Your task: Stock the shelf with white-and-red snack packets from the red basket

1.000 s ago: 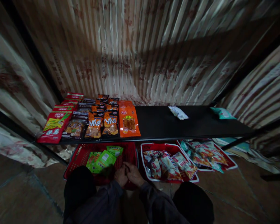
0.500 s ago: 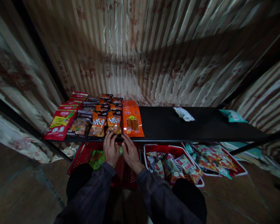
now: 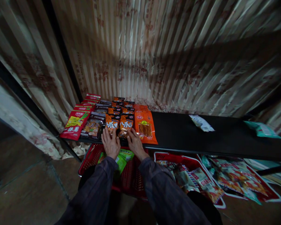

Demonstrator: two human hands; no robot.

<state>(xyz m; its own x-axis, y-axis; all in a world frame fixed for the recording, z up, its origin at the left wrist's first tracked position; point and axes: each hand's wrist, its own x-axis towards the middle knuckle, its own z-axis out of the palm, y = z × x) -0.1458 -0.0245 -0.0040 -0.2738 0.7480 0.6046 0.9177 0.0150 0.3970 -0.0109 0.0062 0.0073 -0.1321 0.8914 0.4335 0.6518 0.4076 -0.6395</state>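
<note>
My left hand lies with fingers spread on the lower end of an orange-and-black snack bag. Against the right edge of a second such bag, my right hand rests its stretched fingers. Both bags lie flat at the front of the black shelf, with more of the same kind behind them. To their right is a flat orange packet of stick snacks. Left of them are dark snack bags and red packets in overlapping rows.
Farther right on the shelf lie a white packet and a teal packet. Below the shelf stand a red basket with green bags, and red baskets with white rims holding snack bags. A black post rises at the left.
My hands have moved forward from the shelf's front edge onto the two orange-and-black bags and spread farther apart. The view has turned left, so the shelf sits farther right.
</note>
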